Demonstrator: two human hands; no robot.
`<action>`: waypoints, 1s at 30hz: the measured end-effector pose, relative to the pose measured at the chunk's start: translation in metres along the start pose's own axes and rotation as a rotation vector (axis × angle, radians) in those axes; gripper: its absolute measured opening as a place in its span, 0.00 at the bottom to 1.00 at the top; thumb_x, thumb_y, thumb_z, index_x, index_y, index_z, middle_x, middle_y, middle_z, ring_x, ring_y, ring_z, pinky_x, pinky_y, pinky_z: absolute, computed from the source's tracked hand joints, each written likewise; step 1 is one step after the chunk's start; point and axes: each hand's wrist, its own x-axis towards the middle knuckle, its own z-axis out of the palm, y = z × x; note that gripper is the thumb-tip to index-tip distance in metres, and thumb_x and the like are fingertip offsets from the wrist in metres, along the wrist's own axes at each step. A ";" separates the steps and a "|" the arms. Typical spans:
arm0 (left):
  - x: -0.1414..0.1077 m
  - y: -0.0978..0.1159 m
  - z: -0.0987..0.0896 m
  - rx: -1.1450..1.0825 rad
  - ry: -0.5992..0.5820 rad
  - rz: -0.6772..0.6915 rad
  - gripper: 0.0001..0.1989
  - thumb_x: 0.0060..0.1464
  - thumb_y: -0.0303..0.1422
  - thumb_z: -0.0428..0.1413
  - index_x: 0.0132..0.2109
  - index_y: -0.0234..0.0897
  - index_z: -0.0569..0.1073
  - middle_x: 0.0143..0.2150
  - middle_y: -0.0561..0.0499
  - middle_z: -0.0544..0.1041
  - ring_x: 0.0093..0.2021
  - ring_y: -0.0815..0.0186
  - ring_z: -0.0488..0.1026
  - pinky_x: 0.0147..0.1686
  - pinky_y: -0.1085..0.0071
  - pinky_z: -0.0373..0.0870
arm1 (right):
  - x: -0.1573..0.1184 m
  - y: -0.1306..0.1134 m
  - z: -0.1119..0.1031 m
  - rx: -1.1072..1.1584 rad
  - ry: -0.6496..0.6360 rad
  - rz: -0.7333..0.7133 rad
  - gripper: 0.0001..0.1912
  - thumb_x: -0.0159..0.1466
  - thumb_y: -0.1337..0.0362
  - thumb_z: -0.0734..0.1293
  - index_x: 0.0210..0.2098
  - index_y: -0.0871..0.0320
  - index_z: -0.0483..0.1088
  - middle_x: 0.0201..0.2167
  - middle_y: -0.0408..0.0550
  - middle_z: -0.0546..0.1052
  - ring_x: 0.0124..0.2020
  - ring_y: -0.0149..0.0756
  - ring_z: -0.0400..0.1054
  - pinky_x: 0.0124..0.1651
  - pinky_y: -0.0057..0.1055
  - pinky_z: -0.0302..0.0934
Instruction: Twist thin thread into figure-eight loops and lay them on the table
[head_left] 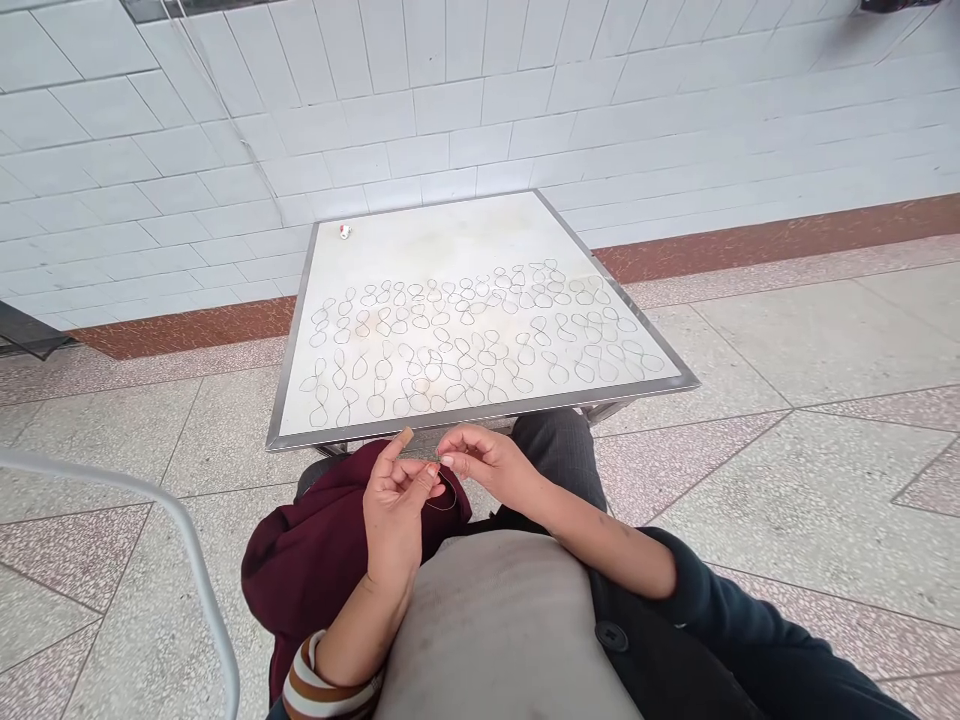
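Observation:
My left hand (pixel 400 500) is raised in front of my lap, thumb and a finger pinched together, another finger pointing up. Against it, my right hand (pixel 487 466) pinches too, and the fingertips of both hands nearly meet. Between them is a thin, dark wire-like loop (pixel 454 492), which hangs below the fingers over a dark red cloth (pixel 322 550). Whether it is wire or cord I cannot tell. Just beyond my hands, several rows of thin figure-eight loops (pixel 379 404) lie flat on a white table (pixel 442 235).
A small white and red object (pixel 345 231) sits at the table's far left corner. Metal edging (pixel 480 412) runs round the tabletop. Behind stands a white tiled wall (pixel 450 110). A grey curved metal tube (pixel 191 550) is on my left, above the speckled floor (pixel 750 450).

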 end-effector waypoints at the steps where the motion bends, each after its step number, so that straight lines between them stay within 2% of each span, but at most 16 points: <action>1: 0.000 -0.001 0.001 0.002 -0.010 -0.006 0.28 0.50 0.32 0.64 0.58 0.38 0.67 0.29 0.57 0.75 0.29 0.73 0.71 0.32 0.75 0.75 | 0.000 -0.002 0.000 -0.008 0.007 -0.014 0.07 0.62 0.59 0.67 0.36 0.56 0.70 0.31 0.42 0.72 0.30 0.29 0.65 0.34 0.28 0.61; 4: -0.002 -0.002 0.002 0.011 -0.037 -0.022 0.29 0.50 0.33 0.63 0.59 0.39 0.66 0.30 0.57 0.75 0.30 0.72 0.71 0.32 0.74 0.75 | -0.002 -0.005 0.003 -0.013 0.038 -0.055 0.06 0.64 0.60 0.66 0.36 0.56 0.70 0.32 0.42 0.72 0.33 0.30 0.65 0.37 0.28 0.60; 7: -0.003 -0.003 0.003 0.033 -0.054 -0.012 0.29 0.51 0.33 0.63 0.59 0.41 0.67 0.31 0.57 0.73 0.31 0.71 0.71 0.32 0.73 0.76 | -0.004 -0.005 0.006 -0.041 0.060 -0.078 0.05 0.65 0.61 0.64 0.35 0.56 0.68 0.30 0.41 0.70 0.31 0.29 0.64 0.36 0.28 0.59; 11: -0.003 -0.003 0.003 0.120 -0.082 0.006 0.27 0.53 0.33 0.61 0.59 0.41 0.66 0.31 0.57 0.72 0.29 0.71 0.70 0.30 0.73 0.75 | -0.005 -0.005 0.009 -0.093 0.048 -0.060 0.05 0.67 0.62 0.61 0.36 0.55 0.64 0.28 0.39 0.67 0.26 0.28 0.62 0.33 0.28 0.58; 16: -0.005 0.000 0.004 0.196 -0.102 0.015 0.28 0.53 0.31 0.60 0.61 0.40 0.65 0.28 0.57 0.72 0.28 0.71 0.69 0.29 0.75 0.72 | -0.006 -0.007 0.008 -0.118 0.009 -0.060 0.06 0.68 0.61 0.59 0.36 0.55 0.62 0.27 0.38 0.65 0.26 0.28 0.61 0.32 0.28 0.58; 24: -0.001 -0.006 0.005 0.257 -0.118 0.029 0.33 0.53 0.31 0.59 0.65 0.36 0.59 0.28 0.56 0.73 0.29 0.69 0.68 0.28 0.74 0.72 | -0.001 0.010 0.008 0.121 0.002 0.084 0.10 0.66 0.56 0.61 0.34 0.56 0.61 0.26 0.37 0.64 0.25 0.28 0.59 0.34 0.29 0.56; 30: -0.001 -0.010 0.005 0.271 -0.098 0.038 0.33 0.52 0.31 0.60 0.64 0.38 0.60 0.28 0.56 0.72 0.30 0.68 0.69 0.28 0.73 0.73 | 0.000 0.011 0.012 -0.100 0.067 0.074 0.07 0.66 0.59 0.60 0.34 0.55 0.61 0.24 0.37 0.64 0.25 0.29 0.60 0.32 0.29 0.56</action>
